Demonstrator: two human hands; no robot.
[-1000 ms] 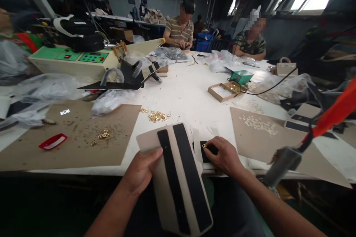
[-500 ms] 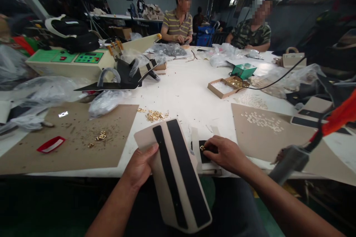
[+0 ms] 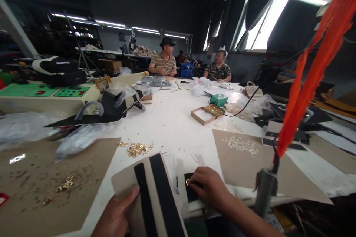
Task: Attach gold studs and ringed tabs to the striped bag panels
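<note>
My left hand point(image 3: 118, 211) is closed on a beige panel point(image 3: 126, 172) with two black stripes, thumb on the face near one stripe. The panel is tilted up at the table's front edge, and its lower end is cut off by the frame. My right hand point(image 3: 210, 185) is closed, its fingertips together at a small gold metal ring point(image 3: 188, 182) over a black pad point(image 3: 190, 194). The hand covers part of the pad. A pale tape strip point(image 3: 181, 181) runs beside the pad. Behind the panel lies a pile of gold fittings point(image 3: 137, 149).
Brown cardboard sheets point(image 3: 97, 163) lie left and right, the left with gold pieces, the right with small clear rings point(image 3: 240, 144). A cardboard box point(image 3: 204, 116) stands mid-table. An orange cloth point(image 3: 303, 81) hangs at right by a grey tube point(image 3: 264, 192). Two people sit opposite.
My view has tilted up and turned right, so the table sits lower and further left in the picture. Both hands keep about the same hold and place.
</note>
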